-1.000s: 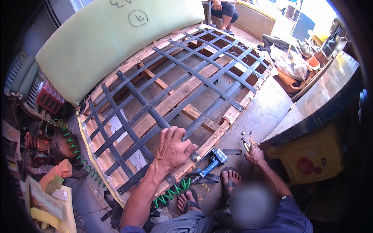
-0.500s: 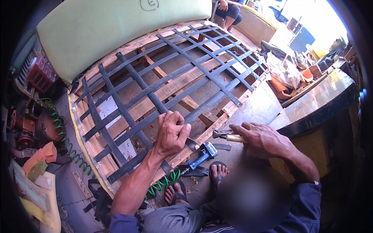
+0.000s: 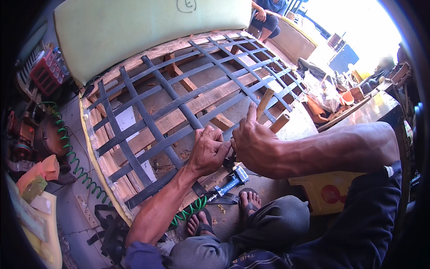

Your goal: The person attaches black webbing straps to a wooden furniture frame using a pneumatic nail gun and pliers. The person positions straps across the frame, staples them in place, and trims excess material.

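My left hand (image 3: pixel 208 150) is closed on a black webbing strap (image 3: pixel 190 116) at the front rail of a wooden seat frame (image 3: pixel 210 180). Right beside it, almost touching, my right hand (image 3: pixel 257 145) is wrapped round pincers (image 3: pixel 280 122). Their two tan handles stick up past the fingers, while the jaws are hidden between the hands. Other black straps are woven in a grid across the frame. Below the hands, a blue air stapler (image 3: pixel 230 183) lies against the front rail, joined to a green coiled hose (image 3: pixel 190 211).
A pale green padded back (image 3: pixel 152 38) rises behind the frame. A bench (image 3: pixel 363 116) and piled clutter stand at right. To the left are a red crate (image 3: pixel 47 74), a compressor (image 3: pixel 27 134) and foam scraps. Another person (image 3: pixel 266 22) sits at the far end.
My right hand has moved left with the pincers, up against my left hand, and the handles now point upward. My left hand keeps its hold on the strap. The view has shifted slightly.
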{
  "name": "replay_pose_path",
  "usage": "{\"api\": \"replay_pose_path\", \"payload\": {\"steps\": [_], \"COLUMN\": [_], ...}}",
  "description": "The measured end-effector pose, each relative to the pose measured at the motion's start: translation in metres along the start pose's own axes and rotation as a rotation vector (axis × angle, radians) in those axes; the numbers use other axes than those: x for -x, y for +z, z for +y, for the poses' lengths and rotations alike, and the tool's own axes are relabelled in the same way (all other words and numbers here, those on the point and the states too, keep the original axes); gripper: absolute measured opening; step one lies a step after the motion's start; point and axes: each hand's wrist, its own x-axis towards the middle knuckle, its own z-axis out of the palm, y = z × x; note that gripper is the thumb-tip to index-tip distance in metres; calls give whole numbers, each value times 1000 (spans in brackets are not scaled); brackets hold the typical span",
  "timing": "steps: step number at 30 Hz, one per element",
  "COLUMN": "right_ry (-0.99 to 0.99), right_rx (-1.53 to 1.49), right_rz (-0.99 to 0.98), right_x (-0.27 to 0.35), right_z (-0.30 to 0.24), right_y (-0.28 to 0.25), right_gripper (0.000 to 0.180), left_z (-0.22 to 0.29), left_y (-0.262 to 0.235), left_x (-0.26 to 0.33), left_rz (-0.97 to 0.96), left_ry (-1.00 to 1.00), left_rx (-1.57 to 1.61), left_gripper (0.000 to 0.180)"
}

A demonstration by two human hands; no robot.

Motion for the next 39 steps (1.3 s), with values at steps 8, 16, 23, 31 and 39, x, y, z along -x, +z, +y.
{"api": "replay_pose_path", "payload": {"steps": [8,16,23,31,39], "right_ry": [-79,50,149,202,17], "right_rx": [-4,-231,-419,-642,-311], "right_rz": [191,378,662,679,488], "right_x": [-3,-15,-26,-18,3], "right_z": [5,23,3,-14,14], "right_y": [11,80,144,147,76], "right_gripper": [20,12,13,31,19], "left_z": [-4,6,6,7,6], "left_y": [0,-6,-11,-14,-32], "left_x": [-2,-4,-1,-2,2], "left_rz": [46,-31,6,-17,-302], "left_ry": [25,-47,-49,-9,-29], "left_rx": [9,-52,-22,-67,-164], "left_gripper": [40,39,35,34,30]}}
